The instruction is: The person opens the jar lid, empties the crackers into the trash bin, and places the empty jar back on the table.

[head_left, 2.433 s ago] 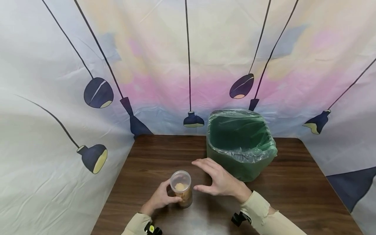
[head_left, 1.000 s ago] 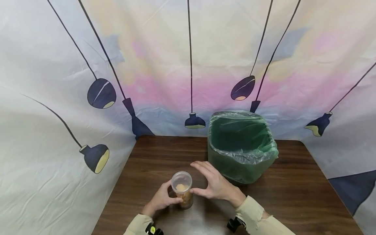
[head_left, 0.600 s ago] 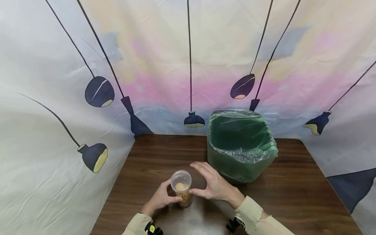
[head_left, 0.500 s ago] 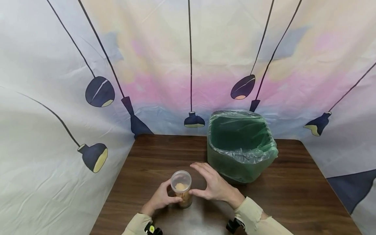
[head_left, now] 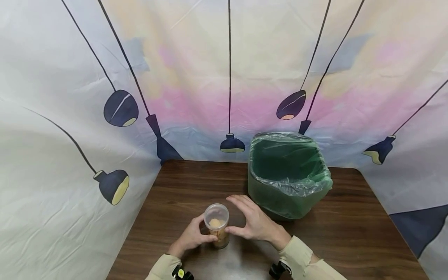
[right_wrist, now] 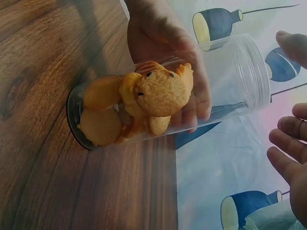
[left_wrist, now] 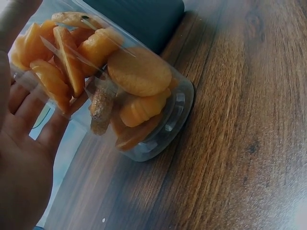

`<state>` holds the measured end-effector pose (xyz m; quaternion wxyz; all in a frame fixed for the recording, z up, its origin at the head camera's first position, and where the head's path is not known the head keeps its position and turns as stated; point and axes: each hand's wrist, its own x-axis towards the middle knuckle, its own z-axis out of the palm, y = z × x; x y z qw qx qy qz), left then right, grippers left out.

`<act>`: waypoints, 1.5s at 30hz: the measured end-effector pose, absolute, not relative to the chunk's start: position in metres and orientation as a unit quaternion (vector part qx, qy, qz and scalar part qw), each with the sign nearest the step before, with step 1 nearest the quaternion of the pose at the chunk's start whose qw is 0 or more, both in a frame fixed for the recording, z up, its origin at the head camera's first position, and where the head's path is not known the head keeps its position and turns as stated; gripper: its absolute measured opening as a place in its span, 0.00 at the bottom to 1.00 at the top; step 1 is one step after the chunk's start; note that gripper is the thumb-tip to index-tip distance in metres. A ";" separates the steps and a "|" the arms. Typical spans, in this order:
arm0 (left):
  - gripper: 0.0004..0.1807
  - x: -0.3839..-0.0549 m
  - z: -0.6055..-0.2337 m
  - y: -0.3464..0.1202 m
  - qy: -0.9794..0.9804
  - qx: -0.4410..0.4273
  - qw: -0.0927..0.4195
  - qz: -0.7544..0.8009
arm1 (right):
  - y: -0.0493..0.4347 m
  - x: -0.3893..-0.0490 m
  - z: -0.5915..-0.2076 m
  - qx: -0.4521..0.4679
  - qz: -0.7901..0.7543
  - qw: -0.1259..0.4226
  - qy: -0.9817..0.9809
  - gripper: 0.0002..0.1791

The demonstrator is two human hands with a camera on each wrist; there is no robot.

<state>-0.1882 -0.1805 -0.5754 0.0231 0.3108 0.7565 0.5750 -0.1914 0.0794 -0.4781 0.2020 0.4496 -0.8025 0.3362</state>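
A tall clear plastic jar [head_left: 219,228] stands upright on the table, partly filled with orange-brown cookies or snack pieces [left_wrist: 139,72]. My left hand [head_left: 190,236] grips it from the left, its thumb across the front. The right wrist view shows a threaded, see-through neck on the jar [right_wrist: 225,81] and a dark base; I cannot tell if a lid covers the mouth. My right hand [head_left: 257,221] hovers right of the jar, thumb and fingers spread around nothing. In the right wrist view, its fingers [right_wrist: 292,139] are apart from the rim.
A green bin [head_left: 287,198] lined with a clear green bag stands behind my right hand, its mouth facing up. The brown wooden table [head_left: 350,233] ends against a cloth backdrop [head_left: 196,77] with painted hanging lamps. Each wrist bears a small black camera.
Over the earlier frames my right hand moved a little left, closer to the jar, then stayed nearly still. The left hand keeps its grip, and the jar stays in place.
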 end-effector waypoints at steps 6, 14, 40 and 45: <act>0.39 -0.189 -0.574 -0.181 0.759 0.311 0.022 0.572 | 0.079 -0.191 -0.479 0.452 0.333 0.197 -0.804 0.44; 0.39 -0.188 -0.577 -0.182 0.763 0.311 0.028 0.566 | 0.079 -0.190 -0.479 0.453 0.330 0.200 -0.803 0.45; 0.39 -0.188 -0.574 -0.183 0.775 0.302 0.036 0.554 | 0.071 -0.186 -0.486 0.457 0.338 0.187 -0.801 0.45; 0.38 -0.186 -0.572 -0.181 0.775 0.297 0.037 0.556 | 0.070 -0.186 -0.489 0.460 0.339 0.190 -0.798 0.44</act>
